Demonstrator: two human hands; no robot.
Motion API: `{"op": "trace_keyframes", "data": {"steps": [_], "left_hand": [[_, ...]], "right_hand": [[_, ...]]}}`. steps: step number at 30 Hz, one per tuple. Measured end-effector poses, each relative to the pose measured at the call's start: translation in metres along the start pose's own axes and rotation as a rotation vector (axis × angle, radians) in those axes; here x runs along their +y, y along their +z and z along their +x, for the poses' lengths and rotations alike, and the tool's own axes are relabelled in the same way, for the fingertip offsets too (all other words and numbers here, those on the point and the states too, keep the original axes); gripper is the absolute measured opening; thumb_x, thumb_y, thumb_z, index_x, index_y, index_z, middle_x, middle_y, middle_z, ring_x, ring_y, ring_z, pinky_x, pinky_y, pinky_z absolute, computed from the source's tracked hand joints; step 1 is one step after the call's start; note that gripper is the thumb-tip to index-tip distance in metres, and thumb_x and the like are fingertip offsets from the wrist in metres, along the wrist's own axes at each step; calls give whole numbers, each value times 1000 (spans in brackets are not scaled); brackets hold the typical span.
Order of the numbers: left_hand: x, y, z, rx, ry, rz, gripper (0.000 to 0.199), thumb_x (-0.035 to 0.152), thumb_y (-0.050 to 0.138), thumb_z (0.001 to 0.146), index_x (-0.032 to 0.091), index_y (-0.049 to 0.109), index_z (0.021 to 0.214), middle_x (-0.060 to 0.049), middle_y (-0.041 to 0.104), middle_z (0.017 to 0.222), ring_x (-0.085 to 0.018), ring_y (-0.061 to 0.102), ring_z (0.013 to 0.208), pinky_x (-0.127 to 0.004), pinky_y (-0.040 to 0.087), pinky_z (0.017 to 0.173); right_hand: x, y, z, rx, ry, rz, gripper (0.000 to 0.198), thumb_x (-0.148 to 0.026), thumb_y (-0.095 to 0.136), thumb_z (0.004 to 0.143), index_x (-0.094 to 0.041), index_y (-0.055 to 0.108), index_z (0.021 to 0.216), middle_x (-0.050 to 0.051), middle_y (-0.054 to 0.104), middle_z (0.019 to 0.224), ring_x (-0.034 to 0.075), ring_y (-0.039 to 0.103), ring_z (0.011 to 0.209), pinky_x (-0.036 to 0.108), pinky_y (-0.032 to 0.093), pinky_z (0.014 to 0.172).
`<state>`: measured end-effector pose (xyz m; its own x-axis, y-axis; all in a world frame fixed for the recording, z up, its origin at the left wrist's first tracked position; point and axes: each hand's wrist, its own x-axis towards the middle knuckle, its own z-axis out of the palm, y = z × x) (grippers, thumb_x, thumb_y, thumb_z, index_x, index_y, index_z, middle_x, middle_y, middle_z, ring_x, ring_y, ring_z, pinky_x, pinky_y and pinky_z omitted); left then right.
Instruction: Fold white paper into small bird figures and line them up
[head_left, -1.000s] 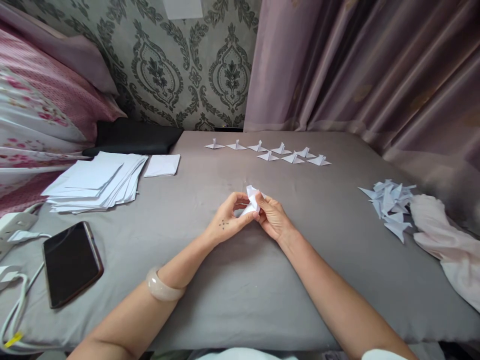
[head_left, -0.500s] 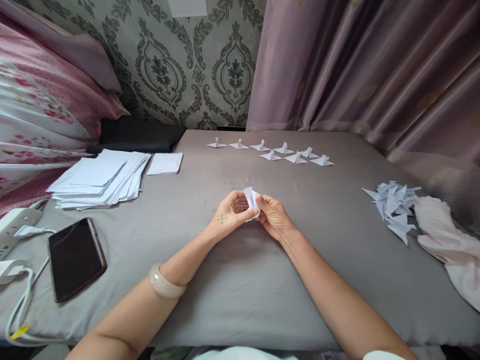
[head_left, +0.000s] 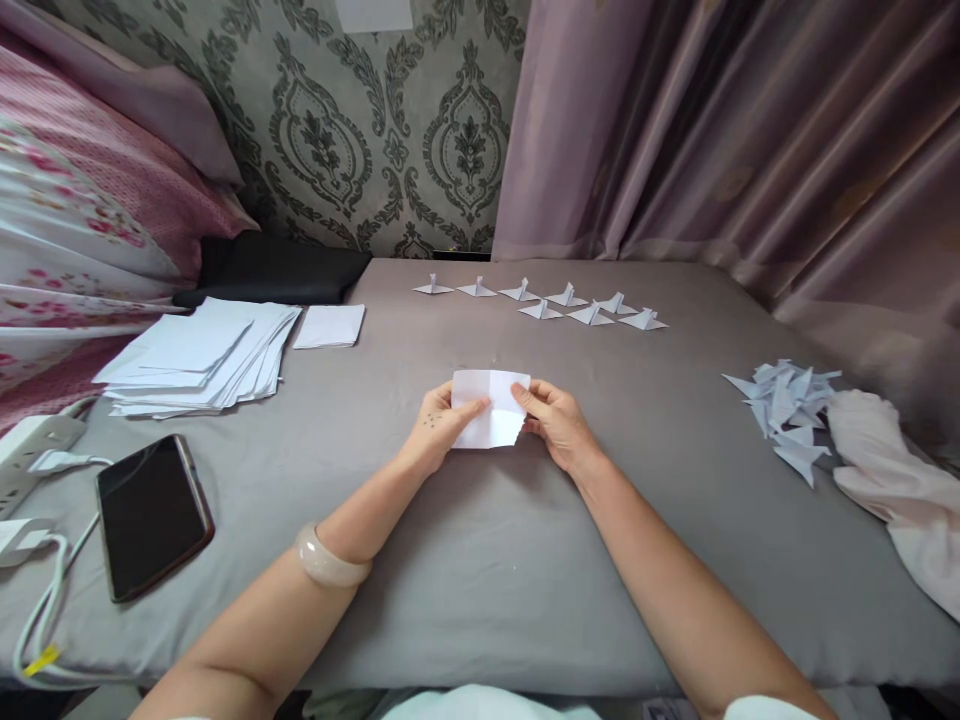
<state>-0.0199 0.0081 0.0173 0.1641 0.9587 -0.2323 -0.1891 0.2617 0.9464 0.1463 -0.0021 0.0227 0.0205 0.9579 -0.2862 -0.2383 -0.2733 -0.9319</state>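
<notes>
Behind the table [head_left: 480, 570]: patterned wall [head_left: 322, 140], purple curtain [head_left: 562, 150]
On the table: grey cloth [head_left: 660, 420]
Left hand [head_left: 437, 425], right hand [head_left: 559, 420]: gripping paper [head_left: 499, 428] above the table

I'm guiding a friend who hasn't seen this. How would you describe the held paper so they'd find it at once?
Start with the grey-covered table. Near its centre, the left hand and right hand hold a white sheet. Unlike the folded papers beyond it and the big paper stack, it alone is held, with a crease down its middle.
</notes>
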Motion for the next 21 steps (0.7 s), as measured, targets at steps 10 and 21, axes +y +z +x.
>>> {"op": "trace_keyframes", "data": {"steps": [10, 21], "left_hand": [[-3, -6, 7, 222, -9, 62, 43, 34, 77, 61, 13, 61, 95, -8, 70, 86, -19, 65, 70, -29, 50, 62], [-6, -21, 11, 333, 155, 748, 42, 31, 68, 72, 18, 54, 109, -5, 65, 86, -22, 62, 83, -33, 47, 71]], "right_hand": [[24, -3, 10, 198, -316, -492, 46, -30, 66, 73, -19, 53, 116, 2, 72, 83, 16, 65, 73, 30, 50, 71], [26, -4, 4, -4, -806, -1076, 35, -4, 49, 80, -20, 62, 109, 10, 61, 113, 23, 52, 106, 38, 45, 92]]}}
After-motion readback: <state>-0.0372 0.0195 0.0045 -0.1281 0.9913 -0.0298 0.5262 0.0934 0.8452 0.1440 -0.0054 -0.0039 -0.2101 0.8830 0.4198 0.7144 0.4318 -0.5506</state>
